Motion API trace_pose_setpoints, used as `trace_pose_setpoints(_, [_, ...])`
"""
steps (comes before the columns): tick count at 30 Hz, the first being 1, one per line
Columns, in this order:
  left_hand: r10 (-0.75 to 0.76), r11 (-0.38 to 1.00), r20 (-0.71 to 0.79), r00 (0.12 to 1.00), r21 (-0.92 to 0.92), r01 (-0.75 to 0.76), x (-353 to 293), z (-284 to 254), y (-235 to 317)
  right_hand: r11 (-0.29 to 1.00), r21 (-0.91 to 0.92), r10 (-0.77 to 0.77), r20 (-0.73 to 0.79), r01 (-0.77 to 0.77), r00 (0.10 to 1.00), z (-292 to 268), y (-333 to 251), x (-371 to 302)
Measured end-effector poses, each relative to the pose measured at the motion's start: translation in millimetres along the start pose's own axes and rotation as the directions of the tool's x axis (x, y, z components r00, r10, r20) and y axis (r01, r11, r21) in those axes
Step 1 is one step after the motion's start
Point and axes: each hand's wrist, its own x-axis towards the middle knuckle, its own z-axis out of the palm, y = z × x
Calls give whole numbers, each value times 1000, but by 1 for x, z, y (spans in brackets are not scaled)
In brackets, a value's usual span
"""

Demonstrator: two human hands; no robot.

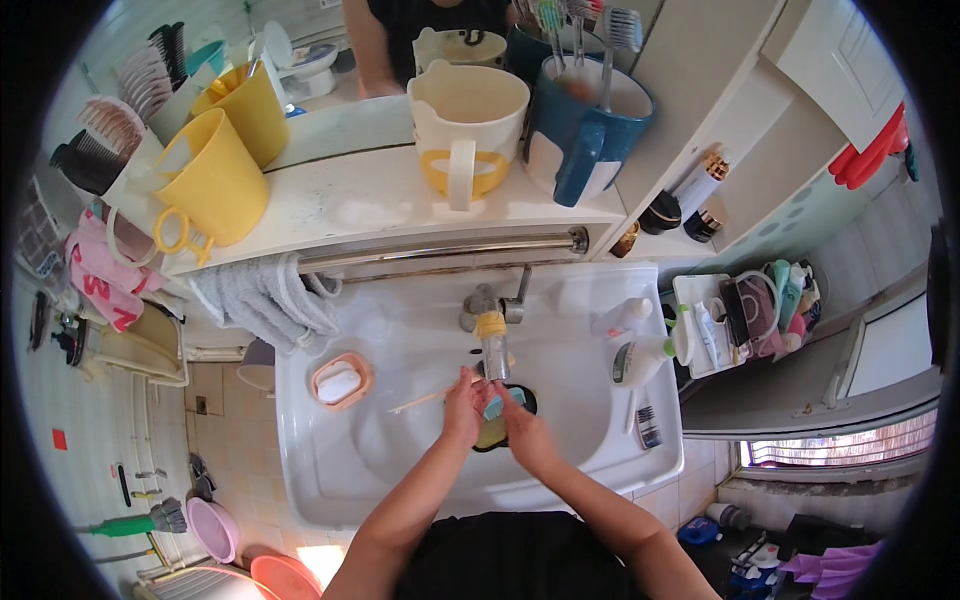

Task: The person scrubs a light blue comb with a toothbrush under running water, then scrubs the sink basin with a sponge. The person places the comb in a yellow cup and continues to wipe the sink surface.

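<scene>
Both my hands are close together under the faucet (494, 350) in the white washbasin (330, 500). My left hand (463, 408) is closed, its fingertips just below the spout. A thin pale stick (415, 403) reaches out to its left; whether the hand grips it or it lies in the basin, I cannot tell. My right hand (527, 436) is closed too, its fingers at a small light-blue piece (505, 402) between the hands. Fingers hide most of that piece. Beneath them a dark-rimmed, yellow-green round object (492, 436) sits in the basin.
An orange soap dish (358, 394) with white soap stands on the left rim. Two pump bottles, one a white bottle (640, 362), and a small black brush (649, 428) are at the right. Above, a shelf (340, 195) carries mugs; a grey towel (270, 300) hangs from the rail.
</scene>
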Motion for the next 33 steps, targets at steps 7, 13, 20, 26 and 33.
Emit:
trace_pose_setpoints(7, [72, 997, 56, 996, -16, -71, -7, 14, 5, 999, -12, 40, 19, -40, 999, -13, -14, -5])
trace_pose_setpoints(13, [55, 998, 69, 996, 0, -55, -9, 16, 5, 993, -48, 113, 58, -110, 992, -14, -13, -4])
trace_pose_setpoints(20, [15, 999, 38, 999, 29, -16, -14, 24, 2, 996, -21, 83, -16, -83, 996, -7, -4, 9])
trace_pose_setpoints(26, [43, 998, 8, 999, 45, -43, -14, 23, 7, 998, 1, 57, -15, -57, 998, 1, 11, 2])
trace_pose_setpoints(33, [109, 994, 44, 993, 17, -110, -4, 21, 8, 999, -20, 36, -13, -36, 999, -16, -9, -3])
